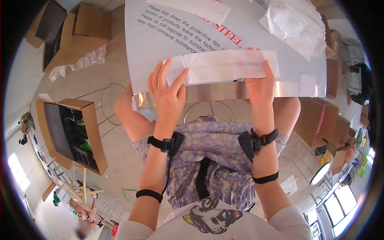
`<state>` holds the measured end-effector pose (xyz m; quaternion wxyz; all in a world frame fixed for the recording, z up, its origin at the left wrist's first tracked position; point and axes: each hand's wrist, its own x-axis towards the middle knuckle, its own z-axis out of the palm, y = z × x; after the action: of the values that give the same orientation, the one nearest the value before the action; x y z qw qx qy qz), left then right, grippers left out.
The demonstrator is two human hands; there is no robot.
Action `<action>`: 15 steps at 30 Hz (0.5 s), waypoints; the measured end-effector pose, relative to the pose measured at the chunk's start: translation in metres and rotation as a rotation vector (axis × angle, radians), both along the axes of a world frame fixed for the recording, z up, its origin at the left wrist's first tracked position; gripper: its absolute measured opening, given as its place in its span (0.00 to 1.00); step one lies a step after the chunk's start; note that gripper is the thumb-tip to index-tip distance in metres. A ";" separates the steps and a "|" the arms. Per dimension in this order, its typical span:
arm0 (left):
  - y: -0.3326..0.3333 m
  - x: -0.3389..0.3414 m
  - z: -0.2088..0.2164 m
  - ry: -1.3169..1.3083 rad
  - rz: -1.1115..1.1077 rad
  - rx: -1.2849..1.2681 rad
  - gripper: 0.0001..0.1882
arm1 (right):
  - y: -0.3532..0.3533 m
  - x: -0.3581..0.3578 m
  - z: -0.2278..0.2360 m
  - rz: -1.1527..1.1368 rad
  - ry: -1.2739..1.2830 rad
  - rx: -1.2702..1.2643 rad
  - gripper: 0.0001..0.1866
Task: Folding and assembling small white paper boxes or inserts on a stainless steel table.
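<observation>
A long, narrow strip of thin white translucent film or paper (224, 66), perhaps a flattened bag, lies across the near part of a film-covered metal tabletop (160, 42). My right hand (261, 86) grips its right end, thumb in front and fingertips showing over the far edge. My left hand (166, 88) rests on its left end with fingers spread, pressing near a crease. Beyond the strip lies another white strip (200, 9). A pile of crumpled white bags (296, 25) sits at the far right of the tabletop. A small white slip (307, 84) lies near the right edge.
An opened cardboard box with black dividers (74, 134) stands on the left floor. More boxes (86, 30) sit far left, and cartons (320, 120) stand on the right. Wire stool frames (112, 102) are nearby. Another person (86, 224) is in the lower-left background.
</observation>
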<state>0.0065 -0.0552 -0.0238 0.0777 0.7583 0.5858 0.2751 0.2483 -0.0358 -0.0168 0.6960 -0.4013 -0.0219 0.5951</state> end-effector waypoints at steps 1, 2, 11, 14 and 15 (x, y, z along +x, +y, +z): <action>-0.001 0.001 0.000 0.006 0.002 0.000 0.24 | -0.001 0.002 -0.001 -0.013 -0.008 -0.006 0.23; -0.001 0.002 -0.001 0.012 0.004 0.000 0.24 | -0.001 0.003 -0.002 -0.026 -0.015 -0.013 0.23; 0.000 0.003 -0.003 -0.002 0.003 0.036 0.23 | -0.001 0.007 -0.006 -0.009 -0.033 0.005 0.23; 0.001 0.005 -0.004 -0.002 -0.002 0.040 0.23 | 0.000 0.009 -0.010 -0.028 -0.027 0.001 0.22; 0.001 0.005 -0.006 -0.006 0.000 0.040 0.23 | 0.000 0.011 -0.013 -0.027 -0.030 0.002 0.22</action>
<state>0.0115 -0.0544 -0.0294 0.0641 0.7590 0.5799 0.2891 0.2593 -0.0357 -0.0295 0.7038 -0.4099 -0.0277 0.5796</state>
